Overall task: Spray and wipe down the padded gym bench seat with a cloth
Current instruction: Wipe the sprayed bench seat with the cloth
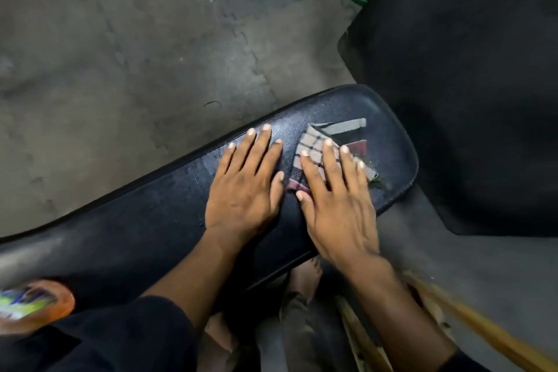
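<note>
The padded gym bench seat (169,214) is running across the lower middle of the view from about eight o'clock toward three o'clock, and one checked cloth (314,151) is lying on its rounded end. The right hand (338,205) is pressing down on the cloth with straight, spread fingers, while the left hand (247,184) is resting flat and wide on bare vinyl just beside it at nine o'clock. To wipe well, the right palm probably needs to be keeping even pressure, sweeping in overlapping strokes along the seat and over its edges, with the left hand steadying. Counted: one seat, one cloth, two hands, one orange spray bottle (33,302) lying at eight o'clock, one black backrest pad (468,84) at two o'clock.
</note>
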A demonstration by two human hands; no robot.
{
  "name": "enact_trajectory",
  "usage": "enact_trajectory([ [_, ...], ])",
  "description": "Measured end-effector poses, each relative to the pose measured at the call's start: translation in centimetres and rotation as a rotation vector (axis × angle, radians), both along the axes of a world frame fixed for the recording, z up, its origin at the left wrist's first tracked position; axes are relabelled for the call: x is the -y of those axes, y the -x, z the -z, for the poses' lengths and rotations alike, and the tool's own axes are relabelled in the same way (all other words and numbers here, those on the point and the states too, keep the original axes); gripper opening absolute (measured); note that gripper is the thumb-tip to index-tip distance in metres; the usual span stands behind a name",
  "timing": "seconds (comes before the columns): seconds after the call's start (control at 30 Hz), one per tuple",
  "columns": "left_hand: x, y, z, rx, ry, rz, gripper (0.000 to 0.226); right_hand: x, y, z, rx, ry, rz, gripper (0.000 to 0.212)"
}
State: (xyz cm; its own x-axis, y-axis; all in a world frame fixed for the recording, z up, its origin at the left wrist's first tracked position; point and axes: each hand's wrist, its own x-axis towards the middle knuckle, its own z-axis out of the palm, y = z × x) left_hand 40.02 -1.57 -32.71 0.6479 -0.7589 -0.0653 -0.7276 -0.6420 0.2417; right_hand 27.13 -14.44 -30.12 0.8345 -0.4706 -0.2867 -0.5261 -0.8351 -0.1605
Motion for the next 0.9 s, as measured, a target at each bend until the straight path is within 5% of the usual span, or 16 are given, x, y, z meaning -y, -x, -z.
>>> enact_trajectory([
  [0.33,0.9,-0.4,0.7,0.051,-0.051,0.001,0.057,8.5,-5.3,1.4,0.086,0.025,0.122,0.07],
  [0.63,0.9,-0.5,1.0,0.045,-0.065,-0.012,0.059,3.7,-0.5,1.1,0.111,-0.032,-0.093,0.061],
  [0.9,1.2,-0.6,0.8,0.046,-0.074,-0.02,0.059,8.5,-4.0,1.9,0.155,0.078,0.242,0.058],
])
